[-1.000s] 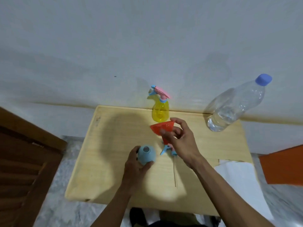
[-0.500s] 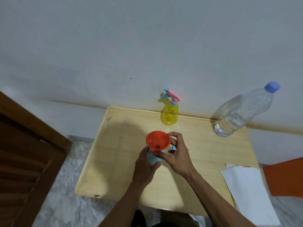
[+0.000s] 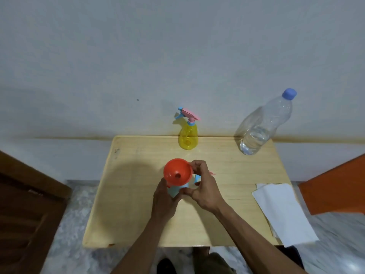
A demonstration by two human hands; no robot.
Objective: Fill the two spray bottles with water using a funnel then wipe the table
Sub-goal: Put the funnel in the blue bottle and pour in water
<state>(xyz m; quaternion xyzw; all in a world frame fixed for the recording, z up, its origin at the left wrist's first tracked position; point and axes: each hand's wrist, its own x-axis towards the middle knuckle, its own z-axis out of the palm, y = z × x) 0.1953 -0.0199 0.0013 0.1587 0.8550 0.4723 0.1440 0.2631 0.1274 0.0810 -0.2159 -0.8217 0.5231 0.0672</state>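
Observation:
A red funnel (image 3: 177,173) sits in the neck of a light blue spray bottle (image 3: 174,191) at the middle of the wooden table (image 3: 227,169). My left hand (image 3: 163,200) grips the blue bottle's body. My right hand (image 3: 203,185) pinches the funnel's rim at its right side. The blue bottle's spray head (image 3: 197,179) lies on the table behind my right hand, mostly hidden. A yellow spray bottle (image 3: 188,136) with a pink and blue spray head stands at the table's back edge. A clear water bottle (image 3: 263,125) with a blue cap, partly filled, stands at the back right.
A white cloth or paper sheet (image 3: 282,212) hangs over the table's right edge. A white wall rises right behind the table. A dark wooden door (image 3: 25,204) is at the left and an orange object (image 3: 335,186) at the right.
My right hand carried the funnel from near the yellow bottle onto the blue bottle's neck, where it stands upright. The head camera has pulled back a little.

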